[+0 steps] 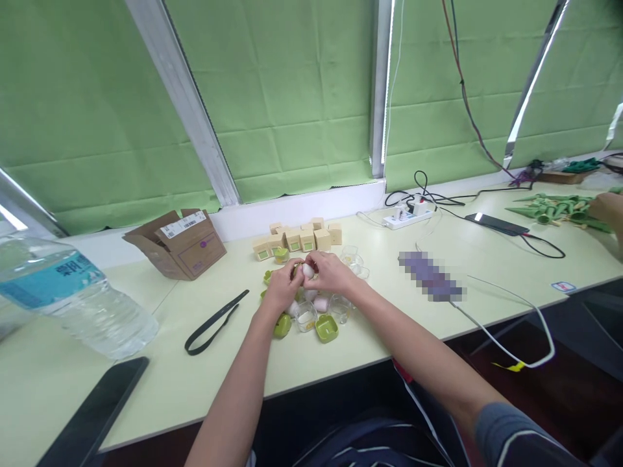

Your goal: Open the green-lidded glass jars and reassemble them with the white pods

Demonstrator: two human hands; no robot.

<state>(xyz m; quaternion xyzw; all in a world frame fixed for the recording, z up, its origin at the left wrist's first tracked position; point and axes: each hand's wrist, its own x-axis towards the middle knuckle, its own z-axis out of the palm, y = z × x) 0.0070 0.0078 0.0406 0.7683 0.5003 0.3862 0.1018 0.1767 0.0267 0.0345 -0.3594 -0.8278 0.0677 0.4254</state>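
Observation:
My left hand (283,285) and my right hand (329,272) meet over the middle of the table, fingers closed round a small white rounded piece (307,271). Its exact kind is too small to make out, and the fingers partly cover it. Under and around the hands lie small green dishes with a scalloped shape, one green dish (326,328) in front and another green dish (282,325) to the left. Clear plastic cups sit among them, including a clear cup (306,316) and another clear cup (340,309). A pale pink piece (321,303) lies between the cups.
Several small cream boxes (293,240) stand behind my hands. To the left are an open cardboard box (180,243), a black strap (214,322), a water bottle (73,292) and a phone (95,415). A power strip (407,219) lies right; another person's hand (608,211) is far right.

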